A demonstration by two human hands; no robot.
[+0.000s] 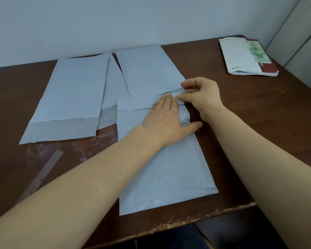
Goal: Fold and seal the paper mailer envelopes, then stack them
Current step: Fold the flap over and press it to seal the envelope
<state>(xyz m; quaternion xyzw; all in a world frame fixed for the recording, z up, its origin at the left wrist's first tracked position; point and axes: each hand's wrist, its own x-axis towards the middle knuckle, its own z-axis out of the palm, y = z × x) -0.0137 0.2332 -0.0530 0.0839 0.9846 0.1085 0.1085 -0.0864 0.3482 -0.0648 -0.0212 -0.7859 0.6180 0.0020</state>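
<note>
A pale blue-grey mailer envelope (167,177) lies lengthwise in front of me on the brown table, its top flap (133,104) folded toward me. My left hand (166,121) lies flat on the flap and the envelope's upper right part, fingers together. My right hand (201,97) pinches a thin clear strip (171,92) at the flap's right end, thumb and fingers closed on it. Farther back lie three more mailers: one at the left (70,97) with its grey adhesive band showing, one partly under it (113,87), one behind the flap (149,72).
A peeled clear liner strip (41,175) lies at the left near the table's front edge (187,225). A white packet on a red booklet (246,56) sits at the back right corner. A wall runs along the back of the table.
</note>
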